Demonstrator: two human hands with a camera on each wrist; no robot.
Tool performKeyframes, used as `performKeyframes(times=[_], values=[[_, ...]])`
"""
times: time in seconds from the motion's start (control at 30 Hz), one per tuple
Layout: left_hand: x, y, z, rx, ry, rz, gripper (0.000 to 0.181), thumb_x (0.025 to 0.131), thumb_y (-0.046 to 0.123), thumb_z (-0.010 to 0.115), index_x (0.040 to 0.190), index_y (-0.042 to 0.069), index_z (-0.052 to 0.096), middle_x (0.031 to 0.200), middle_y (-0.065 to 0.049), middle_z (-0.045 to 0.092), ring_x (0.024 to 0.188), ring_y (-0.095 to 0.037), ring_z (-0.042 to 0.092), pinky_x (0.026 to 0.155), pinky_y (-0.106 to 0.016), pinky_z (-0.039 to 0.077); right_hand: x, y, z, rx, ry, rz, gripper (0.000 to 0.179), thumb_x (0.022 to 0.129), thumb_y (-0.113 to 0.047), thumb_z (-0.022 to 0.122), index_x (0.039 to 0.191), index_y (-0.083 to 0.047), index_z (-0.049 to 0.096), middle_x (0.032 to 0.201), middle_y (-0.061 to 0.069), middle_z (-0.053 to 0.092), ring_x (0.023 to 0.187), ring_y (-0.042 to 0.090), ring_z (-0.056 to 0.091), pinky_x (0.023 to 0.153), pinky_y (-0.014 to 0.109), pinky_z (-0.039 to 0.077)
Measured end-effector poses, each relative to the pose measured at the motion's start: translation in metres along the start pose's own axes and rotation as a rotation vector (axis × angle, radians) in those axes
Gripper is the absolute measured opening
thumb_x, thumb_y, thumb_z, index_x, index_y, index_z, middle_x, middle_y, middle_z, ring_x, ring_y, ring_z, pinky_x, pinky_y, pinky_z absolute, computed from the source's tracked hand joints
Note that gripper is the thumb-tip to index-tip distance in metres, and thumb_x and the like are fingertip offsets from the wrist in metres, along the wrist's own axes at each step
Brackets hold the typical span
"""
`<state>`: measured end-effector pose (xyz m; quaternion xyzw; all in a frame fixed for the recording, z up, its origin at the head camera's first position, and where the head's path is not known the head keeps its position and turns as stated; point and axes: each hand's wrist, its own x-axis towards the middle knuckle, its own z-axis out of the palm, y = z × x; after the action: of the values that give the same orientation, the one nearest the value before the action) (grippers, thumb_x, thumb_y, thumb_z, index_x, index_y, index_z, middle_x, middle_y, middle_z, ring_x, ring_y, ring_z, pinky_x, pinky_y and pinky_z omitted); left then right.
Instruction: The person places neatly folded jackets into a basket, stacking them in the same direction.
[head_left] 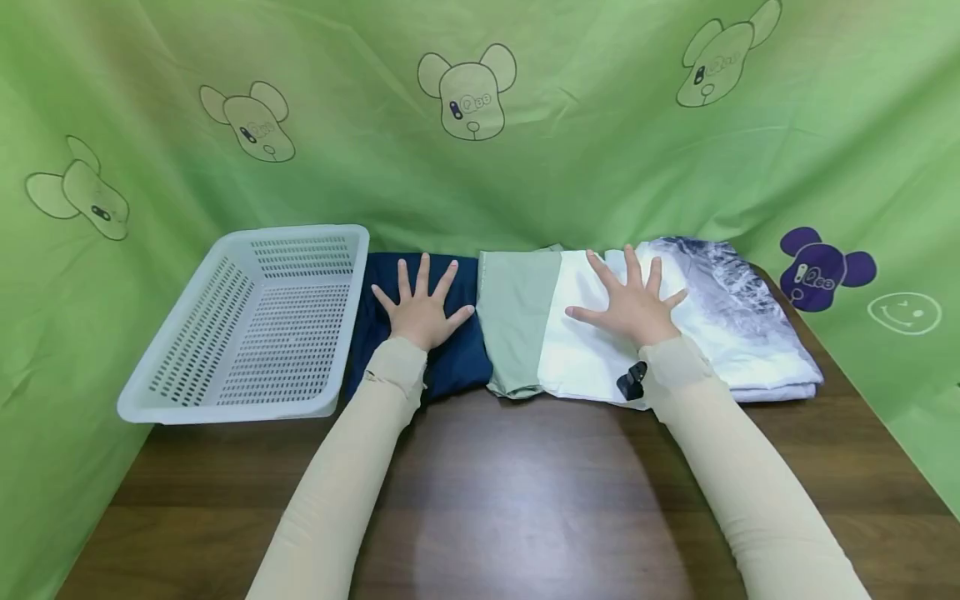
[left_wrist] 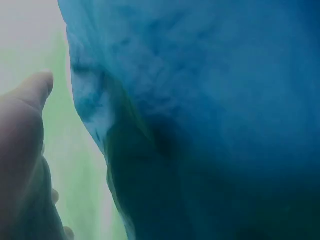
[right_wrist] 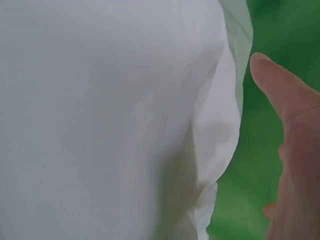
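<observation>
My left hand is spread flat, palm down, over a folded navy cloth. The right hand has its fingers fanned out above a folded white cloth. Neither hand grips anything; I cannot tell whether the palms touch the fabric. Between the two lies a folded light green cloth. Beyond the right hand is a white cloth with a grey pattern. In the left wrist view the navy cloth looks bright blue beside the thumb. The right wrist view has the white cloth left of the thumb.
A white perforated plastic basket stands at the left, close against the navy cloth, with no contents visible. The brown wooden table extends toward me. Green fabric with printed mouse heads hangs behind and along both sides.
</observation>
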<state>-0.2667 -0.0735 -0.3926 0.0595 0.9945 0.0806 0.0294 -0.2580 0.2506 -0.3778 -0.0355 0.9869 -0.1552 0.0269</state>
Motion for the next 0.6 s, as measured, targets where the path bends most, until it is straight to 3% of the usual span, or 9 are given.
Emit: performKeyframes(times=[0.17, 0.33, 0.6], values=[[-0.009, 0.003, -0.003, -0.029, 0.007, -0.002, 0.079, 0.099, 0.069, 0.039, 0.162, 0.042, 0.001, 0.169, -0.005, -0.014, 0.151, -0.041, -0.021, 0.108, -0.079, -0.005, -0.005, -0.006, 0.003, 0.03, 0.001, -0.016, 0.103, 0.084, -0.079, 0.056, 0.163, -0.041, 0.002, 0.166, 0.017, -0.022, 0.142, 0.06, -0.024, 0.088, 0.091, -0.011], [-0.019, 0.005, -0.008, -0.13, 0.04, -0.002, 0.078, 0.101, 0.063, 0.044, 0.163, 0.039, 0.002, 0.17, -0.008, -0.008, 0.152, -0.044, -0.015, 0.108, -0.08, -0.001, -0.014, -0.017, 0.004, 0.079, 0.013, -0.037, 0.099, 0.086, -0.074, 0.06, 0.163, -0.039, 0.007, 0.167, 0.015, -0.02, 0.143, 0.059, -0.021, 0.09, 0.092, -0.005], [-0.036, 0.001, -0.014, -0.355, 0.224, 0.006, 0.077, 0.103, 0.053, 0.05, 0.165, 0.03, 0.01, 0.168, -0.016, 0.01, 0.151, -0.047, 0.011, 0.109, -0.079, 0.011, -0.029, -0.044, 0.011, 0.235, 0.062, -0.084, 0.086, 0.094, -0.053, 0.065, 0.164, -0.027, 0.021, 0.167, 0.021, -0.011, 0.147, 0.057, -0.004, 0.103, 0.083, 0.015]])
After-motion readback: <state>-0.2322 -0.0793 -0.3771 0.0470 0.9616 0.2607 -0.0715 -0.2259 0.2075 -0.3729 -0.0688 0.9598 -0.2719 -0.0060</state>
